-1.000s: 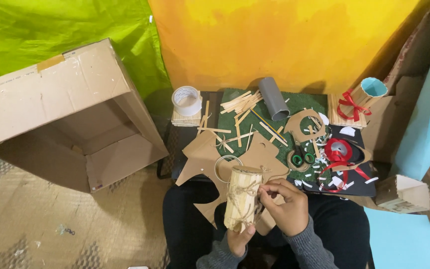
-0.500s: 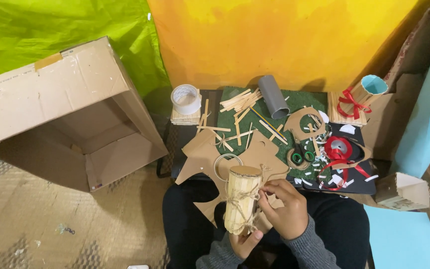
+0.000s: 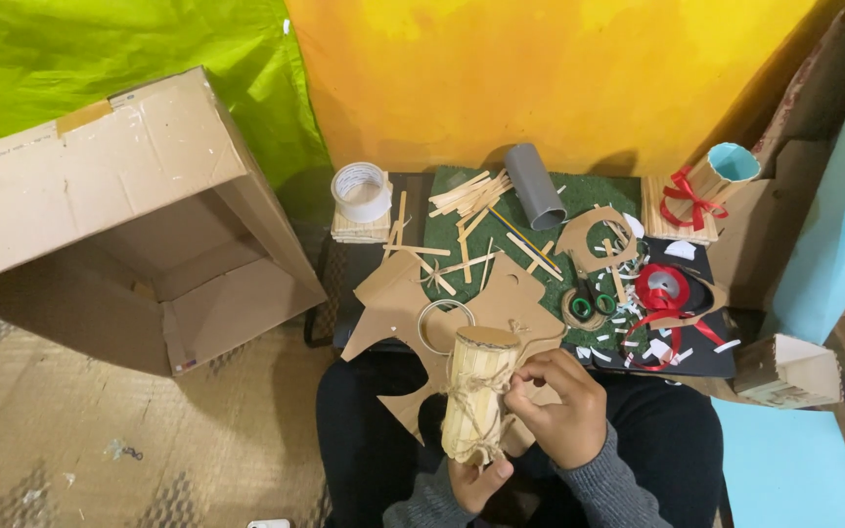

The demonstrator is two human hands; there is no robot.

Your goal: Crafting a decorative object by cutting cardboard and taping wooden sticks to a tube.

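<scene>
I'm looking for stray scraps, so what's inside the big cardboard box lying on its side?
The cardboard box shows only bare inner walls and its folded flaps. The deep corner is in shadow, and its top panel hides whatever lies behind it.

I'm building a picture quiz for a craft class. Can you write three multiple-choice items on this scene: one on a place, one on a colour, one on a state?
1. Where does the white tape roll sit?
A. left of the green mat
B. inside the cardboard box
C. on the person's lap

2. What colour is the ribbon spool?
A. blue
B. red
C. green

3. How does the cardboard box lie?
A. closed flat
B. upside down
C. on its side, open

Answers: 1 A, it rests on sticks beside the mat; 2 B, the spool and its loose ribbon are red; 3 C, its empty inside faces the camera.
</scene>
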